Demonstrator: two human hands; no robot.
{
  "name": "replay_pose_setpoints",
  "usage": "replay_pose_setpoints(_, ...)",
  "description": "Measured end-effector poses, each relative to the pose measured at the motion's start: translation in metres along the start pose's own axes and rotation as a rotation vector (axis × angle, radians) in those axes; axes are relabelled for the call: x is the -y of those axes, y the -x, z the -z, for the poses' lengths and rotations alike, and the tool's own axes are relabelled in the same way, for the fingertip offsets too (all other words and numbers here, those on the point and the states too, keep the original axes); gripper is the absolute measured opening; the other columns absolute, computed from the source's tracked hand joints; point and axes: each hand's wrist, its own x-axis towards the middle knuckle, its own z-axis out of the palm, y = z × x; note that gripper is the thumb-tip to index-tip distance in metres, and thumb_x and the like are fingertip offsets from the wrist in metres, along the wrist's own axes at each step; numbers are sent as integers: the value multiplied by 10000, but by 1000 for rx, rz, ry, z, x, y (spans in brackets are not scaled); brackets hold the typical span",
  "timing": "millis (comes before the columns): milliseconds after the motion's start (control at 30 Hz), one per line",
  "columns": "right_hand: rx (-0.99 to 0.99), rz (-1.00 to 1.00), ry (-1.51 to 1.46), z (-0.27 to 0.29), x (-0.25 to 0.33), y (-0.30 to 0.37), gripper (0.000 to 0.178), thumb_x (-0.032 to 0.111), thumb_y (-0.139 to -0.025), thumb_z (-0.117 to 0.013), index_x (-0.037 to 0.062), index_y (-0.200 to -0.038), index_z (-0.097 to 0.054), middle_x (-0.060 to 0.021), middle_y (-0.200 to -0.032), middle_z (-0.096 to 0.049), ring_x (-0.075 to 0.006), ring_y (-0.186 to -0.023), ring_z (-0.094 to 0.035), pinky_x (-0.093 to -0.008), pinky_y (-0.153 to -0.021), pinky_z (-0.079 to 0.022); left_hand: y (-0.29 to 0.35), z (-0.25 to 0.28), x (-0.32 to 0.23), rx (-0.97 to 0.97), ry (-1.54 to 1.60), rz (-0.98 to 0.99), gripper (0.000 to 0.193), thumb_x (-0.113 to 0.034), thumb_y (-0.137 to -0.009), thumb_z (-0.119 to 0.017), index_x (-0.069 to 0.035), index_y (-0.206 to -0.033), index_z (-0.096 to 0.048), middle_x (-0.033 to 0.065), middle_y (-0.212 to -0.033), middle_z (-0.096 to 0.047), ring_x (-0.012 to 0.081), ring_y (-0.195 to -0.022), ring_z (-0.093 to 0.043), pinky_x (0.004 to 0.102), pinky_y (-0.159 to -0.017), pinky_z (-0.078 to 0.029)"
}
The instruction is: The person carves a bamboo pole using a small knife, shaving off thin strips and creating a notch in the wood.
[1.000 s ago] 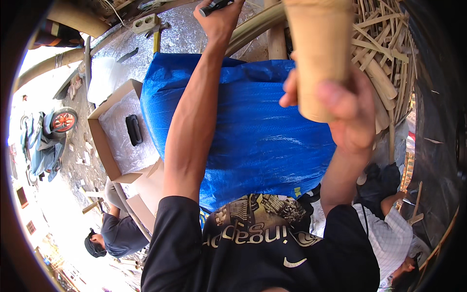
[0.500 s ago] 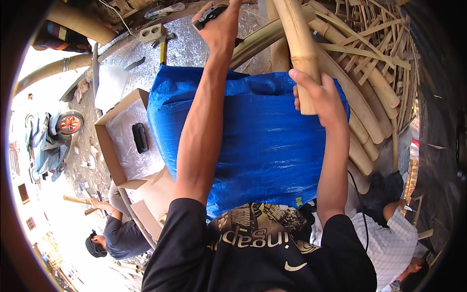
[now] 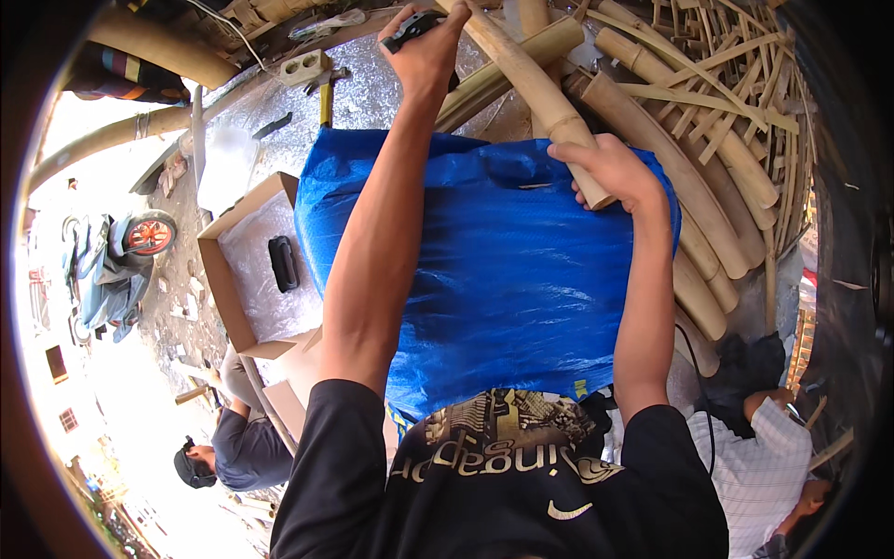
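My right hand [image 3: 619, 172] is wrapped round the near end of a pale split bamboo piece [image 3: 526, 74], which slants up and left from it. At the far end of the bamboo, my left hand [image 3: 424, 56] is closed on a black-handled tool [image 3: 414, 31], its finger and thumb at the bamboo's tip. Most of this tool is hidden by the hand, so its kind cannot be made out. A blue plastic sheet [image 3: 521, 289] covers my lap under both forearms.
A hammer [image 3: 326, 98] and a socket block [image 3: 305, 67] lie at the far left. An open cardboard box [image 3: 223, 289] holds a black object [image 3: 282, 264]. Bamboo lengths [image 3: 684, 177] and thin strips [image 3: 736, 84] pile up at right. Two people [image 3: 247, 447] work nearby, one on each side.
The bamboo has swung from nearly upright to a slant, its far end moving left to my left hand. My right wrist has turned with it, still gripping the near end.
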Motion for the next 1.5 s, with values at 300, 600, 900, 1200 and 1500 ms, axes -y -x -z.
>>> replay_pose_setpoints(300,-5,-19,-53,-1,-7,2,471,412,-827,-754,-43,-901,-652,-95,-667,-637,-164,-527,-646,-293,-455,-524,5,0,40,360,69,205,309,-233,-801,-795,-45,-634,-614,23,-568,-590,109,-499,-520,285,-498,-401)
replay_pose_setpoints(600,-155,110,-219,-7,27,65,437,407,-843,-757,-7,-925,-645,-62,-658,-613,-142,-509,-610,-280,-468,-502,5,-12,71,68,13,119,309,-256,-815,-714,31,-722,-650,100,-623,-630,220,-584,-600,381,-589,-478)
replay_pose_setpoints(900,-3,166,-178,-32,85,105,440,390,-856,-754,-6,-995,-623,-48,-685,-593,-121,-514,-583,-264,-488,-501,19,-14,57,9,102,10,254,-239,-818,-710,3,-746,-682,137,-711,-691,287,-640,-637,410,-674,-509)
replay_pose_setpoints(1200,-280,407,-210,-43,119,139,351,360,-871,-712,17,-895,-638,-41,-650,-588,-115,-508,-572,-256,-486,-452,22,-18,56,56,110,6,354,-353,-798,-754,-9,-748,-685,181,-734,-683,380,-719,-640,455,-738,-514)
replay_pose_setpoints(1500,-142,66,-94,-56,105,133,398,369,-857,-731,2,-956,-617,-58,-670,-591,-129,-511,-575,-267,-482,-477,16,1,61,-55,41,-57,314,-320,-834,-721,-10,-785,-710,113,-683,-702,259,-634,-675,395,-671,-529)
